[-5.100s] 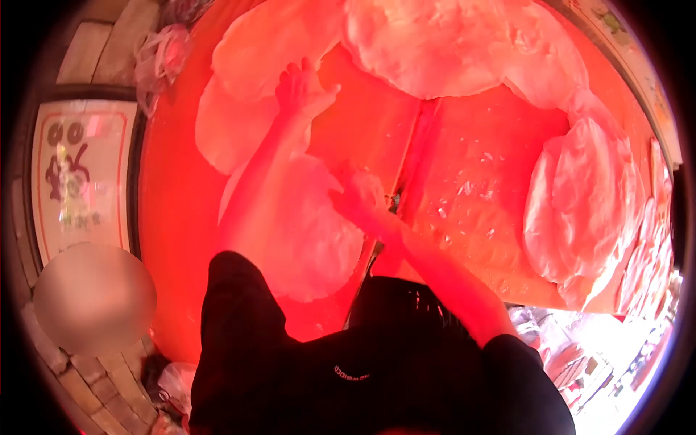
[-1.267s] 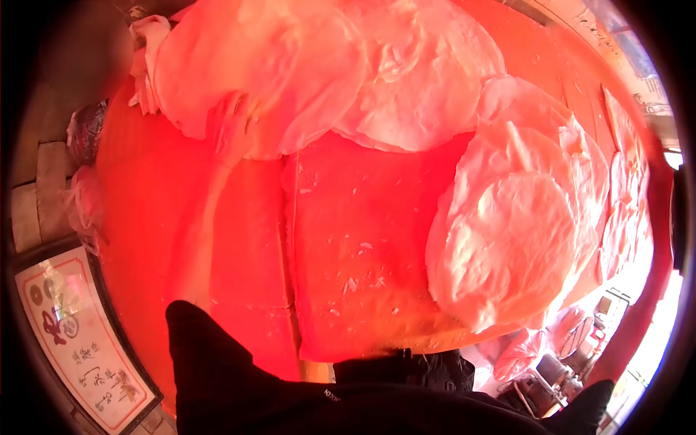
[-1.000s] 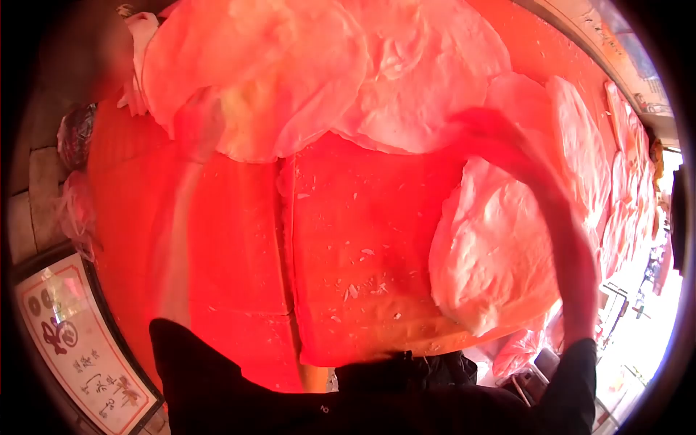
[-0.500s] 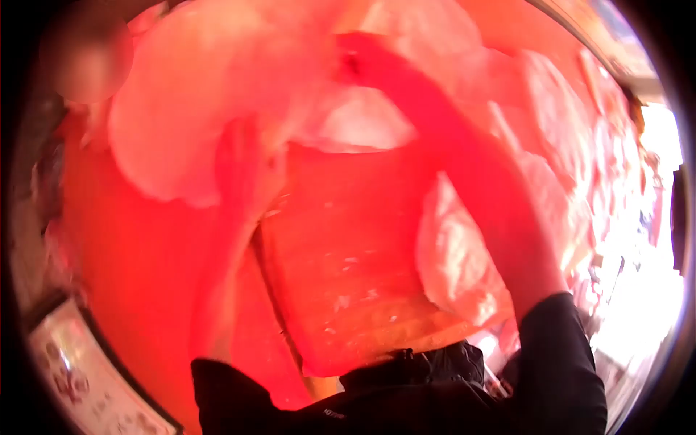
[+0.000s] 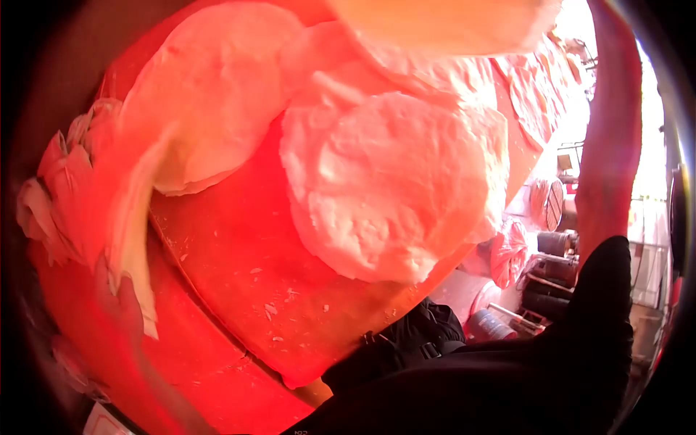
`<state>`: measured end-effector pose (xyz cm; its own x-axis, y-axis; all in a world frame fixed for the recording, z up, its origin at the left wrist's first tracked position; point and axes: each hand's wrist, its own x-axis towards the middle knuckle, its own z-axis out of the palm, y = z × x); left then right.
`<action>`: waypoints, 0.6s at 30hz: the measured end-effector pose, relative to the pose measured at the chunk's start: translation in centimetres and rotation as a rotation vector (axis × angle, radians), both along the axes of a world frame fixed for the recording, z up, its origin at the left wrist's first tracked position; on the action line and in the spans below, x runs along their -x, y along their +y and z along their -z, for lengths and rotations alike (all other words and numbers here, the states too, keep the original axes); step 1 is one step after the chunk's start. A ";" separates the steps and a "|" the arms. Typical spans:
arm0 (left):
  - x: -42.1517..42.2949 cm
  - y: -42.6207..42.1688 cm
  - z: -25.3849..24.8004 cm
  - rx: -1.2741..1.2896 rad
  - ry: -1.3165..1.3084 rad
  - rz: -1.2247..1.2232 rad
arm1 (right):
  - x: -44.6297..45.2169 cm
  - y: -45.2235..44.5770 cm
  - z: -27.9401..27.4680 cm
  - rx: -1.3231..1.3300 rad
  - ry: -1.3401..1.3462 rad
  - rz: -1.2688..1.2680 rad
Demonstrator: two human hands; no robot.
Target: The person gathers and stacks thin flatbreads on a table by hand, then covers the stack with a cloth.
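My left hand (image 5: 119, 293) is at the lower left, its fingers closed on the edge of a thin, pale flatbread (image 5: 134, 225) that hangs folded over. Beside that lies a broad round flatbread (image 5: 221, 94), partly overlapped. A crinkled round flatbread (image 5: 391, 192) rests on the table in front of me, on top of other sheets. Another pale sheet (image 5: 449, 25) hangs close to the camera at the top, cut off by the frame. My right forearm (image 5: 609, 138) reaches up along the right side; the hand itself is beyond the top edge.
The red-lit table (image 5: 246, 290) has a seam and scattered crumbs. Bunched pale sheets (image 5: 51, 210) lie at its far left. More flatbreads (image 5: 536, 94) spread toward the upper right. Below the table's right edge are a tied bag (image 5: 510, 254) and a bucket (image 5: 489, 326).
My hands have moved apart, the left down and left, the right up and out of view. The crinkled flatbread now shows on the table. The view has turned.
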<state>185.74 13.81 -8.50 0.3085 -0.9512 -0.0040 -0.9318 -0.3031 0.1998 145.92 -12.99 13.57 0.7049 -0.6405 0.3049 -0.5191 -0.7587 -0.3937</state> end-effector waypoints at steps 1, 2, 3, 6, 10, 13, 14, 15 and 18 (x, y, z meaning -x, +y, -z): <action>1.8 -0.1 -1.8 -0.041 0.083 0.103 | 1.1 1.0 2.1 0.446 -0.043 0.144; 3.6 -0.3 -3.6 -0.012 0.120 0.115 | 2.5 2.6 2.8 0.642 0.095 0.190; 4.3 -0.4 -4.9 0.000 0.106 0.132 | 4.5 4.3 3.9 0.682 0.268 0.206; 5.7 0.0 -7.4 0.051 0.029 0.207 | 9.8 9.3 11.1 0.501 0.658 0.267; 9.8 -2.8 -11.2 0.259 1.002 0.248 | 16.8 17.3 29.0 0.011 0.532 0.216; 13.7 -5.8 -15.0 0.274 0.904 0.428 | 17.4 20.9 30.0 0.000 0.301 0.251; 14.9 -6.4 -15.9 0.300 0.895 0.429 | 17.1 21.4 29.1 -0.131 0.248 0.286; 16.1 -7.0 -16.4 0.325 0.899 0.422 | 17.4 21.8 29.0 -0.133 0.227 0.284; 19.5 -9.9 -16.8 0.435 0.948 0.373 | 20.4 22.4 27.8 -0.101 0.134 0.219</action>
